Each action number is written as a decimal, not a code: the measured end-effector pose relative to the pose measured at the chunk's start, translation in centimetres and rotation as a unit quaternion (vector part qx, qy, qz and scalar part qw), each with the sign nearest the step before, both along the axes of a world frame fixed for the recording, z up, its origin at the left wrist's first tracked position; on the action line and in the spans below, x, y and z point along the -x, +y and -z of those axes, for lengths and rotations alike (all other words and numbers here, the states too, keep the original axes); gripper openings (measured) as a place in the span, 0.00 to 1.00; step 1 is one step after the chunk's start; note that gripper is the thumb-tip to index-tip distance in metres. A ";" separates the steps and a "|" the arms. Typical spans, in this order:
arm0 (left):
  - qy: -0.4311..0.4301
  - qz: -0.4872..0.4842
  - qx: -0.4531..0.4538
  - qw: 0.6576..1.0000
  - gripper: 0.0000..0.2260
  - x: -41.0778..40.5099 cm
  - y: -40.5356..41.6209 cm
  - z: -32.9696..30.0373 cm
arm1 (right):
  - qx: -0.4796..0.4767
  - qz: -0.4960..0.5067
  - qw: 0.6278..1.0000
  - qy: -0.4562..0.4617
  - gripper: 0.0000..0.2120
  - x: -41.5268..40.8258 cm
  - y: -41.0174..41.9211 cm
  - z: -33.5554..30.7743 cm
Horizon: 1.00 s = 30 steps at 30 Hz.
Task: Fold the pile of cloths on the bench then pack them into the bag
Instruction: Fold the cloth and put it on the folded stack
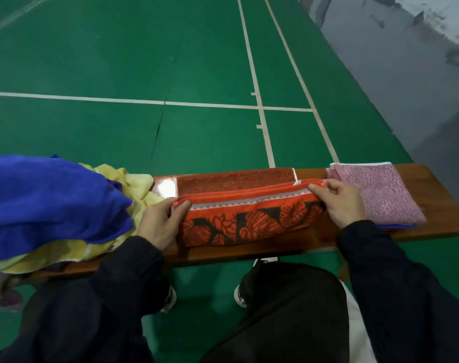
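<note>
Folding of the orange patterned towel [249, 218], laid along the middle of the wooden bench [437, 205], is in hand. Its near edge is pinched at the left corner by the left hand [157, 224] and at the right corner by the right hand [341, 203]. Both corners should be carried level to the far edge. The unfolded pile [52, 203] sits at left, 1 folded pink cloth [380, 192] at right. No bag is seen.

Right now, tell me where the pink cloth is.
In the head view the pink cloth lies folded at the right end of the bench, atop a blue cloth, just right of the right hand.
</note>
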<state>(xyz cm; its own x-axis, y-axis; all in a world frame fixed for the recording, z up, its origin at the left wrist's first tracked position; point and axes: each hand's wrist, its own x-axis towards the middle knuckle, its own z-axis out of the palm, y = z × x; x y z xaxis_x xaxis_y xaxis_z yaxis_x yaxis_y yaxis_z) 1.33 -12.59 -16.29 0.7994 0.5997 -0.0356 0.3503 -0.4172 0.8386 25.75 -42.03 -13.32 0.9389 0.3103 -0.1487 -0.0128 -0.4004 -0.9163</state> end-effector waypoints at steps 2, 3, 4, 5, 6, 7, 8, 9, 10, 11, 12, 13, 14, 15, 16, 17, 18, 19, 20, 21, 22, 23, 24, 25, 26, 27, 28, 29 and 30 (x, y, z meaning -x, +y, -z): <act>0.035 -0.017 -0.026 0.999 0.12 -2.2 1.5 -0.1 | 0.022 0.004 1.000 0.001 0.06 -1.4 2.0 0.4; 0.051 -0.025 -0.036 0.998 0.12 -3.3 2.1 0.0 | 0.043 0.008 0.999 -0.004 0.06 -2.2 2.8 0.9; 0.062 -0.030 -0.047 0.996 0.13 -4.1 2.7 0.2 | 0.063 0.011 0.998 -0.013 0.06 -3.1 3.5 1.7; 0.070 -0.034 -0.055 0.995 0.15 -5.0 3.2 0.4 | 0.084 0.011 0.996 -0.024 0.08 -3.8 4.1 2.3; 0.080 -0.043 -0.065 0.994 0.18 -5.7 3.6 0.7 | 0.101 0.007 0.994 -0.030 0.12 -4.6 4.6 3.0; 0.087 -0.053 -0.081 0.992 0.19 -6.3 3.9 0.9 | 0.117 0.008 0.992 -0.038 0.16 -5.2 5.0 3.7; 0.096 -0.061 -0.102 0.988 0.19 -6.9 4.2 1.2 | 0.133 0.015 0.990 -0.044 0.19 -6.0 5.3 4.6; 0.101 -0.066 -0.120 0.985 0.19 -7.4 4.4 1.4 | 0.146 0.023 0.987 -0.055 0.19 -6.3 5.8 4.8; 0.105 -0.071 -0.134 0.983 0.18 -7.9 4.6 1.8 | 0.161 0.029 0.984 -0.073 0.17 -6.7 6.2 5.2; 0.102 -0.080 -0.144 0.981 0.17 -8.2 4.8 2.2 | 0.172 0.037 0.980 -0.094 0.16 -7.0 6.5 5.5; 0.097 -0.091 -0.155 0.979 0.17 -8.6 5.0 2.6 | 0.178 0.040 0.977 -0.112 0.16 -7.3 6.9 5.8; 0.093 -0.102 -0.162 0.977 0.17 -8.8 5.0 3.0 | 0.183 0.044 0.975 -0.117 0.17 -7.5 7.2 5.9; 0.097 -0.112 -0.171 0.974 0.18 -9.1 5.1 3.5 | 0.190 0.046 0.974 -0.116 0.18 -7.8 7.5 6.3; 0.107 -0.119 -0.180 0.971 0.18 -9.3 5.1 4.0 | 0.203 0.042 0.972 -0.113 0.19 -7.8 7.8 6.4; 0.122 -0.118 -0.183 0.968 0.17 -9.5 5.1 4.4 | 0.223 0.034 0.968 -0.113 0.18 -8.0 8.1 6.6; 0.133 -0.119 -0.181 0.967 0.15 -9.6 5.2 4.8 | 0.243 0.029 0.962 -0.117 0.18 -7.9 8.4 6.6; 0.138 -0.122 -0.170 0.968 0.13 -9.5 5.2 5.2 | 0.255 0.028 0.959 -0.123 0.18 -7.8 8.6 6.5; 0.141 -0.127 -0.167 0.968 0.15 -9.2 5.0 5.4 | 0.254 0.033 0.958 -0.131 0.19 -7.5 8.8 6.2; 0.136 -0.129 -0.197 0.962 0.20 -8.8 4.8 5.5 | 0.244 0.040 0.958 -0.144 0.21 -7.2 8.8 6.0; 0.118 -0.118 -0.248 0.954 0.23 -8.3 4.4 5.5 | 0.235 0.044 0.957 -0.166 0.22 -6.6 8.7 5.9; 0.085 -0.085 -0.304 0.945 0.24 -7.9 3.9 5.4 | 0.224 0.037 0.953 -0.202 0.22 -5.7 8.5 5.8; 0.054 -0.030 -0.342 0.938 0.24 -7.5 3.1 5.2 | 0.217 0.013 0.944 -0.248 0.21 -4.7 8.4 5.7; 0.040 0.041 -0.363 0.930 0.24 -7.1 2.3 5.1 | 0.213 -0.027 0.930 -0.300 0.19 -3.5 8.3 5.8; 0.046 0.111 -0.374 0.920 0.24 -6.9 1.6 5.1 | 0.219 -0.078 0.909 -0.345 0.19 -2.0 8.2 6.0; 0.067 0.168 -0.383 0.906 0.26 -6.8 0.8 5.3 | 0.232 -0.133 0.887 -0.375 0.19 -0.6 8.2 6.4; 0.094 0.209 -0.388 0.893 0.28 -6.6 0.2 5.8 | 0.255 -0.186 0.870 -0.379 0.21 0.8 8.2 6.9; 0.124 0.233 -0.394 0.881 0.31 -6.5 -0.3 6.4 | 0.288 -0.232 0.858 -0.358 0.24 2.0 8.4 7.5; 0.154 0.245 -0.401 0.869 0.34 -6.3 -0.6 7.1 | 0.322 -0.269 0.848 -0.323 0.27 2.9 8.5 8.1; 0.181 0.252 -0.408 0.859 0.37 -6.1 -0.7 7.6 | 0.353 -0.296 0.837 -0.294 0.30 3.4 8.6 8.7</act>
